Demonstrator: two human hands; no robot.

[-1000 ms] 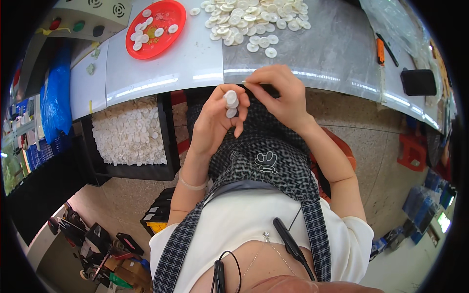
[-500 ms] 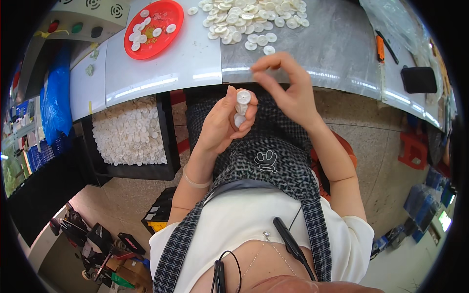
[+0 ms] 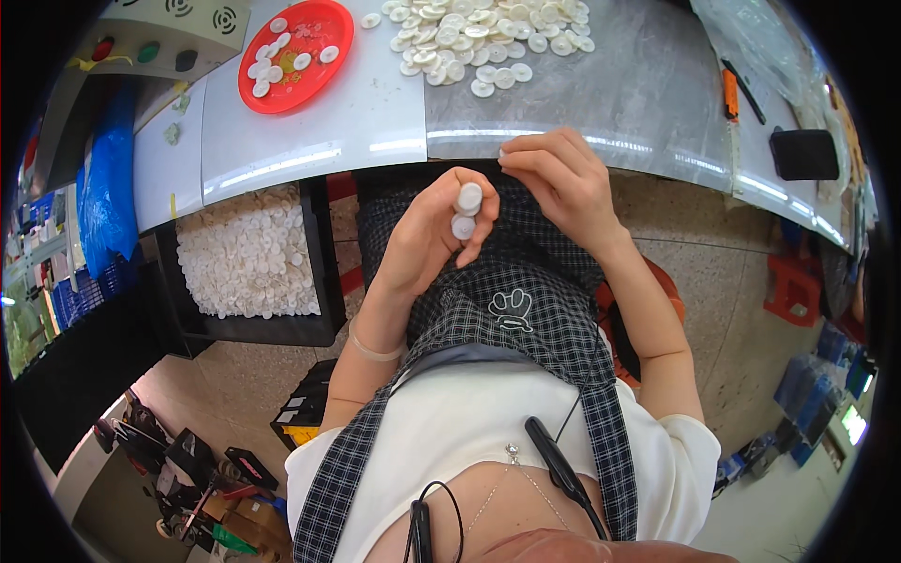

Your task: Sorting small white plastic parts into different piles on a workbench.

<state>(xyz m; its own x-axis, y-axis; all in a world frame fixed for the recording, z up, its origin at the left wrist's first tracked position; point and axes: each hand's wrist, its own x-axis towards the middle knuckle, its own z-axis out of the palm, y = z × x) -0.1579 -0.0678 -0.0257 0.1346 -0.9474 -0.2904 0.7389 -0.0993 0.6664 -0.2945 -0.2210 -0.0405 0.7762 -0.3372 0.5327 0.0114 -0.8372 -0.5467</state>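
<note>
My left hand (image 3: 434,225) is curled in front of the apron, closed round a few round white plastic discs (image 3: 466,212). Two of them show clearly between thumb and fingers; any others are hidden by the palm. To its right, just off the table's near edge, my right hand (image 3: 565,183) is pinched. A white edge shows at its fingertips, seemingly one small white disc (image 3: 504,153) seen side-on. Beyond both hands a heap of the same white discs (image 3: 469,38) lies on the grey tabletop (image 3: 582,103).
A red plate (image 3: 314,89) with several discs stands at the far left. Below the table's left part, a black bin (image 3: 324,281) is full of white discs. An orange cutter (image 3: 730,94) and a black flat case (image 3: 804,154) lie at the right, beside clear plastic film (image 3: 751,42).
My right hand has come back from over the table and its fingers have closed. One disc at the heap's near edge is gone from the tabletop. The discs in my left hand have shifted.
</note>
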